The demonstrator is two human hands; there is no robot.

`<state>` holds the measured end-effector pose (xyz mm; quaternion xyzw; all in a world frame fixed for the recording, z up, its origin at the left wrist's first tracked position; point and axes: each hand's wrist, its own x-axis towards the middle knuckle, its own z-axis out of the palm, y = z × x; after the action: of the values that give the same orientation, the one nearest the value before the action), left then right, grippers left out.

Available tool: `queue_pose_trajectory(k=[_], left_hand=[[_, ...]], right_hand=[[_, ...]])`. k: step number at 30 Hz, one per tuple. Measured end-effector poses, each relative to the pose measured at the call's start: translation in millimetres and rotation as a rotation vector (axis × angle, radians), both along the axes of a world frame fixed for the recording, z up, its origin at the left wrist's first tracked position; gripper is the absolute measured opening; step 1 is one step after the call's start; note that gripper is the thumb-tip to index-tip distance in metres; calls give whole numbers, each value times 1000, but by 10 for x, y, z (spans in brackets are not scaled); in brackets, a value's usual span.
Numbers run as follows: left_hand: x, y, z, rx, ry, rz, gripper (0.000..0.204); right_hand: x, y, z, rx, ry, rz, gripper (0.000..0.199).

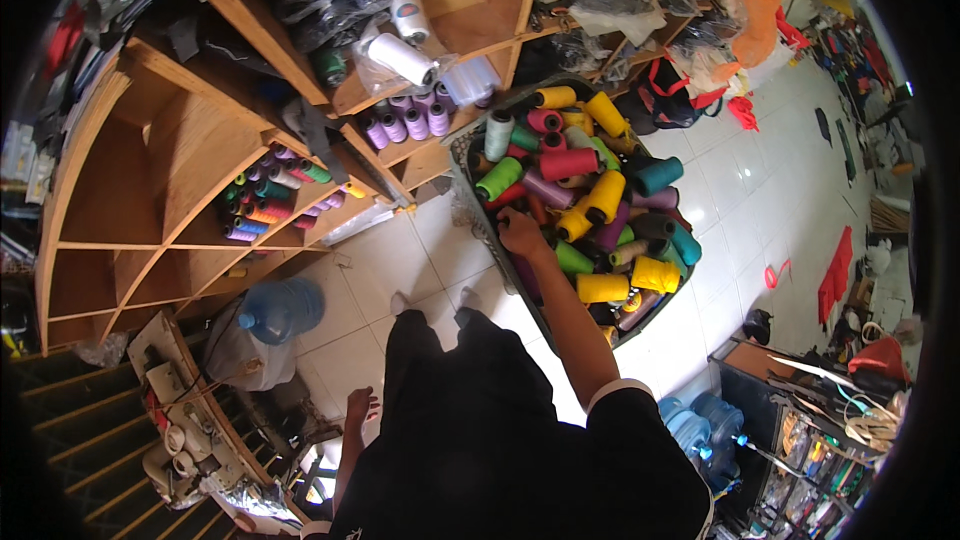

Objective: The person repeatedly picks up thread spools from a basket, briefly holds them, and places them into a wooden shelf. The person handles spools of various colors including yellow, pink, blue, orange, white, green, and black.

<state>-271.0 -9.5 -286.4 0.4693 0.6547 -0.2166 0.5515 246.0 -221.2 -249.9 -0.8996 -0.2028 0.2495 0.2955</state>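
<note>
- Head view, right hand: my right hand [522, 234] sits just left of the frame's centre, reaching up from my black sleeve into a dark crate [470, 155] full of thread cones. The fingers are curled down among the cones. I cannot tell whether they have closed on one.
- Head view, nearest items: a yellow cone [574, 224] lies just to the right of the hand, its long axis running up and right. A green cone [572, 259] lies below and right of the hand, near my forearm. A second green cone [498, 178] lies above the hand, tilted up to the right.
- Head view, left hand: my left hand [359, 406] hangs in the lower left of centre, fingers loosely spread, holding nothing, well apart from the crate. The right hand is by far the nearer to the cones.
- Head view, surroundings: wooden shelves [190, 190] fill the upper left, with purple spools [405, 124] and mixed coloured spools [270, 202] in separate compartments. A blue water bottle [282, 308] lies on the white tiled floor [740, 210] at lower left.
</note>
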Motion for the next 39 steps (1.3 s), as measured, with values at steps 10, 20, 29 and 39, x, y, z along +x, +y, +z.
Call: queue_pose_trajectory(k=[10,20,29,39], left_hand=[[314,108,-18,170,-164,-44,42],[1235,447,230,558,-531,-433,25],[2833,73,2313,571,-913,-573,34],[3100,-241,3108,34,-1386,-335,49]], right_hand=[[156,72,-364,-115,218,-41,37],[-98,-236,507,332,-68,-388,40],[-417,-84,2094,828,9,-362,32],[-808,371,2835,1247,422,-118,43]])
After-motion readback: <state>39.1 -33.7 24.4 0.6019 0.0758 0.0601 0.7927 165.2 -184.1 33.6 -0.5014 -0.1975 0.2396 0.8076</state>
